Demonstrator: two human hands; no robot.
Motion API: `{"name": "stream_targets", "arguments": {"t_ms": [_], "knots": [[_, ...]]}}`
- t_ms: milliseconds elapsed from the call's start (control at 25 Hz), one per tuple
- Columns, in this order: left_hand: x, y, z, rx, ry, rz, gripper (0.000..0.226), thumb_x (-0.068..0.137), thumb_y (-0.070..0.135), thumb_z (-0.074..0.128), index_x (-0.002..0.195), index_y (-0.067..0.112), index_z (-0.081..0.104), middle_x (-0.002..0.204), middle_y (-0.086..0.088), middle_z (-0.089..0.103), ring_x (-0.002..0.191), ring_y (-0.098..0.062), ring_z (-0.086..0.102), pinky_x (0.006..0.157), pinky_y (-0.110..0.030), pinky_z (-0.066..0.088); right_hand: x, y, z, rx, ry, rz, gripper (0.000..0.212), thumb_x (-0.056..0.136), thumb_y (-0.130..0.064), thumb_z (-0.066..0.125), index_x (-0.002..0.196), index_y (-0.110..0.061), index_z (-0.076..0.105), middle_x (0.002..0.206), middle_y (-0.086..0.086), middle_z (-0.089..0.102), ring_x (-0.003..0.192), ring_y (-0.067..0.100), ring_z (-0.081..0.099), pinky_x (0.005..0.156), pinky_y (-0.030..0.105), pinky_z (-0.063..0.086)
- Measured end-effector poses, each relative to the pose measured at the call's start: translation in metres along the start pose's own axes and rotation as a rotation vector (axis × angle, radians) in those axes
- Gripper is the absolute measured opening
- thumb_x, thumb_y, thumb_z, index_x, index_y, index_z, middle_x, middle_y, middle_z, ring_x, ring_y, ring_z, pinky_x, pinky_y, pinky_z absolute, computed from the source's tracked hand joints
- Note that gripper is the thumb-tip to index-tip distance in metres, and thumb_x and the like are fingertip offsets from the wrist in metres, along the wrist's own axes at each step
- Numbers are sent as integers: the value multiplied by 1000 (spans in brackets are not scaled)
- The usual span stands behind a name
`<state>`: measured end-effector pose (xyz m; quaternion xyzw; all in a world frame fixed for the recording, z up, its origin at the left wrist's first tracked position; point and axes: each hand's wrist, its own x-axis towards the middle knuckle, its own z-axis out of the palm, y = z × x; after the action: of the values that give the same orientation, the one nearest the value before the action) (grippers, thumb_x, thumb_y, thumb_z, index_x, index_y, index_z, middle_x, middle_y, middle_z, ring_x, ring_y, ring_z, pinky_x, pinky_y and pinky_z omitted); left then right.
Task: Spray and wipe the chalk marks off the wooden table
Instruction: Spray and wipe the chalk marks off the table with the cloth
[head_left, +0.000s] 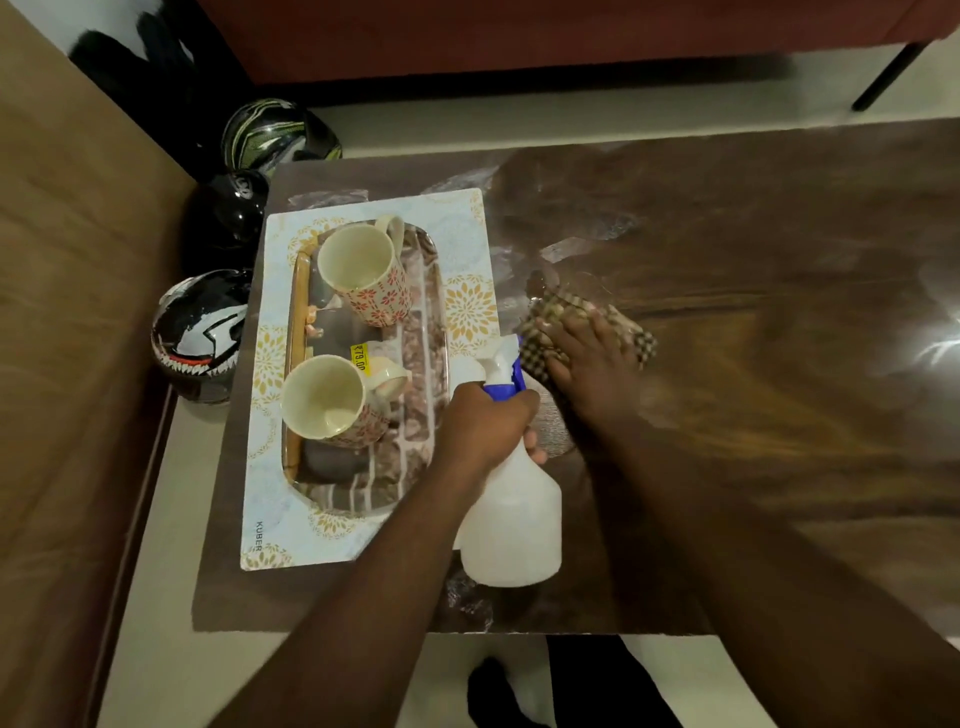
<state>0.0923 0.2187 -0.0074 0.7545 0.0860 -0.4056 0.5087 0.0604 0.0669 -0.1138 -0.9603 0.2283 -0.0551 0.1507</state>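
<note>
My left hand (485, 423) grips the neck of a white spray bottle (511, 512) with a blue trigger, held just above the dark wooden table (753, 415). My right hand (589, 358) presses flat on a brown checked cloth (566, 322) lying on the table, right of the placemat. Faint whitish smears (566, 244) show on the wood beyond the cloth. The tabletop looks wet and glossy around there.
A patterned placemat (470, 312) at the table's left holds an oval tray (421, 415) with two cream mugs (363, 270). Three helmets (200, 338) sit on the floor to the left. A red sofa (519, 36) stands behind the table.
</note>
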Motion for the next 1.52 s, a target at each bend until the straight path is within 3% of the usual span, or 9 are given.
{"name": "stream_targets", "arguments": {"t_ms": [200,320,400,600,760,1040,1160,1320,1520], "knots": [[19,18,5,35,0,-37,9,85,16,64,83,7,62,45,-3,61,45,-27,63,61,-40,58,-41,26,1,-47,-59,-314,45,89,-42,38,130,-28,52,136,-1,54,135,21,34,109,43,15],[38,48,7,21,6,-17,10,83,14,63,78,5,64,47,-5,62,47,-27,64,69,-45,61,25,30,-10,7,-37,-94,51,88,-44,32,130,-25,55,138,2,52,136,24,33,108,47,21],[51,61,9,-9,12,-16,11,84,10,61,87,0,67,50,-8,60,43,-24,60,59,-38,60,60,-3,-5,46,-63,5,55,87,-46,28,132,-25,52,142,1,48,139,26,28,110,49,19],[64,81,16,-34,-18,-112,7,87,7,61,83,2,62,52,-10,58,43,-25,59,43,-25,53,35,30,-9,-2,-122,-411,47,91,-42,35,131,-25,52,140,1,50,137,24,34,113,45,14],[89,98,5,-62,13,-84,8,87,6,59,86,0,64,49,-8,57,44,-25,61,49,-29,55,121,5,0,34,-12,-234,48,90,-40,34,122,-18,62,130,6,59,130,31,43,110,37,11],[101,123,0,-21,73,61,15,87,8,59,96,-3,65,51,-8,58,46,-26,62,55,-36,58,190,-19,14,2,-133,-148,65,88,-45,13,140,-19,42,149,-1,37,143,23,20,116,41,2],[98,126,0,8,75,117,16,85,8,59,90,-5,66,52,-10,60,49,-26,64,59,-37,58,153,-16,23,-17,-129,-178,49,95,-42,36,141,-26,39,149,-3,38,143,22,19,114,42,4],[81,121,5,132,120,241,12,85,20,64,86,8,64,55,-4,65,54,-23,69,69,-41,62,53,-13,14,88,-62,-176,57,91,-40,52,142,-22,35,146,3,42,140,27,25,115,44,8],[51,92,9,85,129,294,29,77,23,65,98,3,68,47,-1,61,53,-29,69,73,-57,60,-74,-20,6,27,-116,-175,56,89,-38,44,141,-18,39,146,6,42,140,23,25,116,42,10]]}}
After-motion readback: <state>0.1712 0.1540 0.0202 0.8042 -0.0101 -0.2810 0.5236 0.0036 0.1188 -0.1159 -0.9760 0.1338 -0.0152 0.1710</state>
